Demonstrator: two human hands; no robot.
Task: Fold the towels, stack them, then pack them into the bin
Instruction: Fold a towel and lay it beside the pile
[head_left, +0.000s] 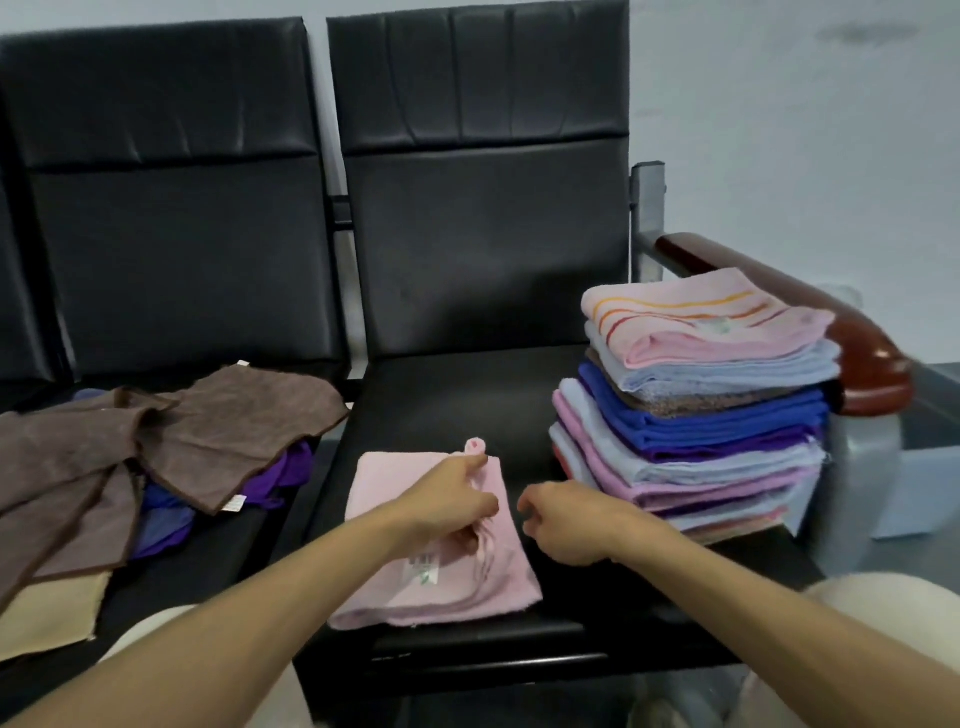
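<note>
Head view: a row of black padded seats against a pale wall, seen from above and in front.
Pink towel (415, 561): folded into a rectangle, lying flat on the right seat (457, 410) at about 6 o'clock from the frame's centre. A white label shows on its top face, and a small pink loop sticks out at its far corner.
Left hand (452, 501): it reaches in from 7 o'clock and lies on the pink towel. The fingers are curled down and pinch a fold of the cloth near its right edge, with the thumb close to the loop.
Right hand (566, 519): it reaches in from 5 o'clock, just beside the towel's right edge and over bare black seat. The fingers are curled inward. Whether the fingertips have hold of the towel's edge cannot be told.
Stack of folded towels (701, 421): on the same seat at 3 to 4 o'clock, against the armrest (857, 343). It is many layers high, in pinks, pale blues, deep blue, purple and brown, with a pink towel with orange stripes on top.
Unfolded pile (156, 452): on the left seat at 8 to 9 o'clock. Brown towels are spread loosely over purple and blue ones, and a beige towel (52, 610) lies at the near edge.
Bin: not made out in this view.
</note>
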